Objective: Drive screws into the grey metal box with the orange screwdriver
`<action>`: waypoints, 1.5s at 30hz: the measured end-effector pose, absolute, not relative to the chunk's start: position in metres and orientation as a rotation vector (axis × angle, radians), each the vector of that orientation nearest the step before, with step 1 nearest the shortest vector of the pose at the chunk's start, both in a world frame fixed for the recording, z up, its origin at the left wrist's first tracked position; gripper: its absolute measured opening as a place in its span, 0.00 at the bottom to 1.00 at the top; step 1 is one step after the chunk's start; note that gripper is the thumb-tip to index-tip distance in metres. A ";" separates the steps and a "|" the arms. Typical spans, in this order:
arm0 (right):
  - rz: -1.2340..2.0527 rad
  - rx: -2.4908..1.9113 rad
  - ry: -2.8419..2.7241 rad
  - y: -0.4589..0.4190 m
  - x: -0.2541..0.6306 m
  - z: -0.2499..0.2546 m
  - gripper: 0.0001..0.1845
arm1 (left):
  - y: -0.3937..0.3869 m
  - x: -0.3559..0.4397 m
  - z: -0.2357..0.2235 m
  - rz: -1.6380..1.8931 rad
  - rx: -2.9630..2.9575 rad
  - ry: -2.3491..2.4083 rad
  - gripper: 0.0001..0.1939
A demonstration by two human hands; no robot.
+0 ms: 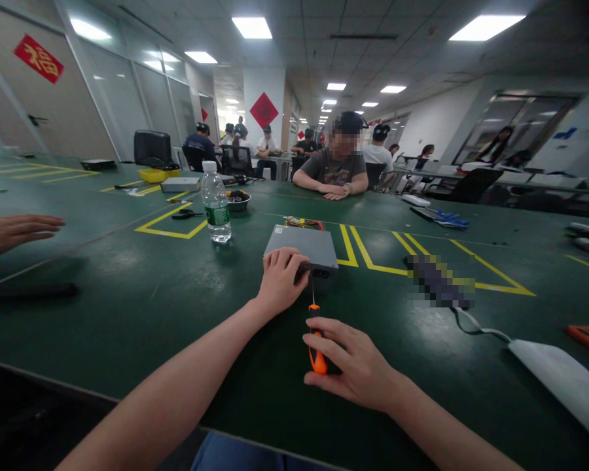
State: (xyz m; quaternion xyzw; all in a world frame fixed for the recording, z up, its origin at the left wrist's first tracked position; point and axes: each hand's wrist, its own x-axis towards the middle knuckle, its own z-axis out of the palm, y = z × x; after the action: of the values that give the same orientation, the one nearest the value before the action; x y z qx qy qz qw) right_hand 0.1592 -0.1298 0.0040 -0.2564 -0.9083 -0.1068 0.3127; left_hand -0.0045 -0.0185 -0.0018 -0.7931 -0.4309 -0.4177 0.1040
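Observation:
A grey metal computer power supply (302,243) lies on the green table in front of me, with a bundle of coloured wires (304,224) at its far side. My left hand (282,278) grips its near left edge, fingers bent over the top and front. In my right hand (356,363) is a screwdriver (318,356) with an orange and black handle, held between thumb and fingers. Its thin shaft points away from me, and the tip reaches the front face of the power supply beside my left fingertips. What the tip touches is too small to make out.
Left of the power supply stands a water bottle (216,206), with a metal bowl (238,200) behind it. Another person's hand (19,233) is at the left edge. A person (331,163) sits opposite. A white device (559,379) with a cable lies at right.

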 end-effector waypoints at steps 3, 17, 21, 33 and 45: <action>-0.284 -0.665 -2.388 -0.129 0.158 0.005 0.19 | -0.019 -0.003 -0.002 -1.230 -2.335 -1.292 0.10; -0.314 -0.591 -2.238 -0.136 0.173 0.012 0.14 | -0.021 -0.002 -0.001 -1.237 -2.357 -1.313 0.08; -0.352 -0.619 -2.224 -0.135 0.177 0.012 0.13 | -0.021 -0.003 -0.001 -1.240 -2.355 -1.302 0.08; -0.340 -0.644 -2.217 -0.135 0.177 0.012 0.14 | -0.021 -0.003 -0.002 -1.231 -2.364 -1.308 0.09; -0.321 -0.659 -2.263 -0.132 0.178 0.006 0.13 | -0.020 -0.003 -0.001 -1.214 -2.355 -1.291 0.08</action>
State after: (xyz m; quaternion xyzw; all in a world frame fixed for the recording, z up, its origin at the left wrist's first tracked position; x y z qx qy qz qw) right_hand 0.1777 -0.1323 0.0063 -0.2571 -0.8829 -0.1253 0.3724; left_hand -0.0034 -0.0205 -0.0006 -0.7954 -0.4358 -0.4100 0.0969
